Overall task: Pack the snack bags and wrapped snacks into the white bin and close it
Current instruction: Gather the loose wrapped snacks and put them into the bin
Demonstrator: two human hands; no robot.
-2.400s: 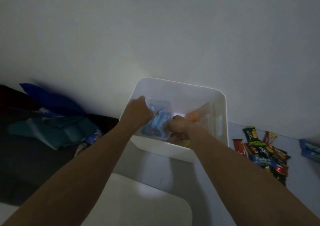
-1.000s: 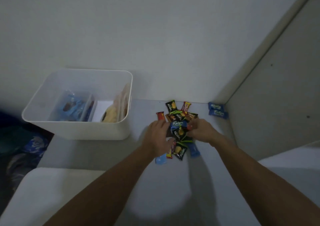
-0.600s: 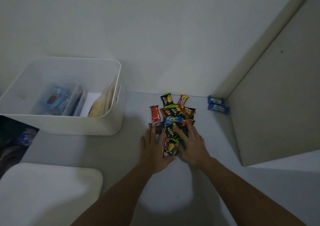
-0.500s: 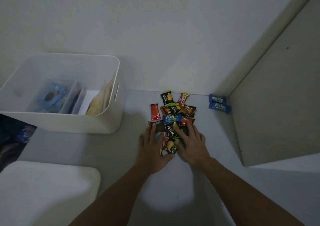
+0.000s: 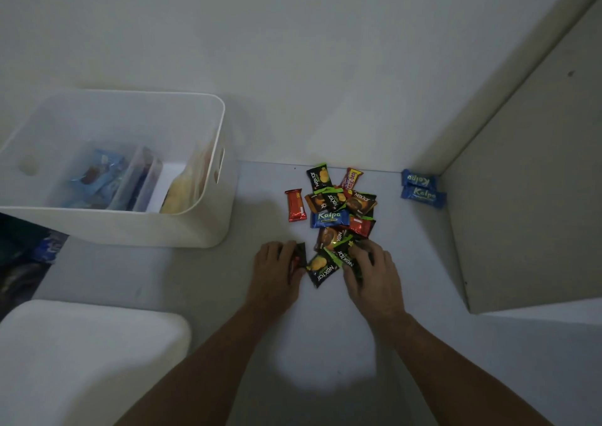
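A pile of small wrapped snacks (image 5: 338, 210) lies on the pale surface by the wall. My left hand (image 5: 277, 272) curls its fingers around dark wrappers at the pile's near left edge. My right hand (image 5: 374, 272) closes over black and green wrappers at the near right edge. A red bar (image 5: 295, 205) lies apart on the left. Two blue Kalpa bars (image 5: 422, 188) sit in the corner. The open white bin (image 5: 202, 226) stands at the left and holds blue snack bags (image 5: 97, 178) and a yellow bag (image 5: 182, 191).
The white lid (image 5: 81, 360) lies at the bottom left. A beige panel (image 5: 527, 204) walls off the right side. Dark cloth and a blue packet (image 5: 49, 249) lie left of the bin, beyond the surface's edge.
Both hands left the bin and went to the snack pile. Their flat, spread fingers have since curled in and drawn the nearest wrappers toward me.
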